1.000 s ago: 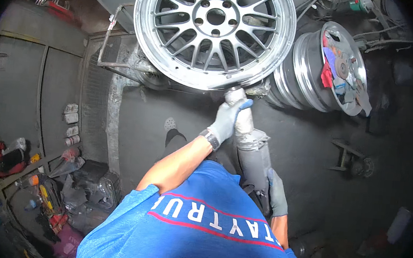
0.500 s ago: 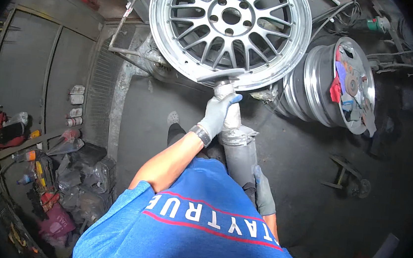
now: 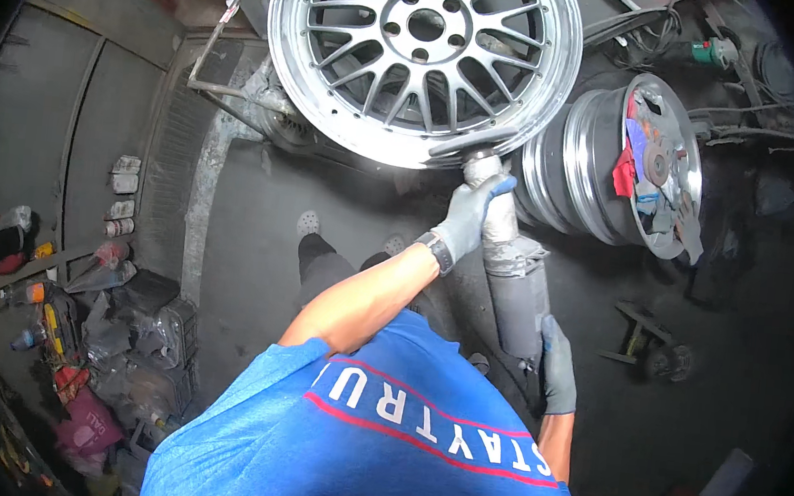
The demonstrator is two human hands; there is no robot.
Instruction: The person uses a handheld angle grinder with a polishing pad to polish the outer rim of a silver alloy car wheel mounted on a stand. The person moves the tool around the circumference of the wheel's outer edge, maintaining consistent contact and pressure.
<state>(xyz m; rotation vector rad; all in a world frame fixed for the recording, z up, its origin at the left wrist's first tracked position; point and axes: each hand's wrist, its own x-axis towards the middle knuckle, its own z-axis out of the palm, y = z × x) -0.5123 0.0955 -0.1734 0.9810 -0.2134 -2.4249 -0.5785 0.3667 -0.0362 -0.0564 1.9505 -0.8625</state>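
Note:
In front of me a silver multi-spoke car wheel rim (image 3: 422,62) faces me. A long grey power sander (image 3: 516,303), its neck wrapped in pale material, slants from lower right up to the rim. Its flat disc (image 3: 479,142) lies at the rim's lower right lip; whether it touches I cannot tell. My gloved left hand (image 3: 469,219) is wrapped round the sander's neck close to the disc. At the rear end of its body, my gloved right hand (image 3: 559,367) grips the grey housing, its fingers partly hidden.
Another rim (image 3: 596,167) lies on its side at the right, holding sanding discs and red and purple scraps. A metal pipe frame (image 3: 206,72) stands left of the wheel. Bags and clutter (image 3: 135,338) fill the left side. A green tool (image 3: 715,51) and cables lie at far right.
The sander and both hands have shifted right, the disc moving along the lower lip toward the rim's right side. The sander now tilts more. The whole view has shifted slightly.

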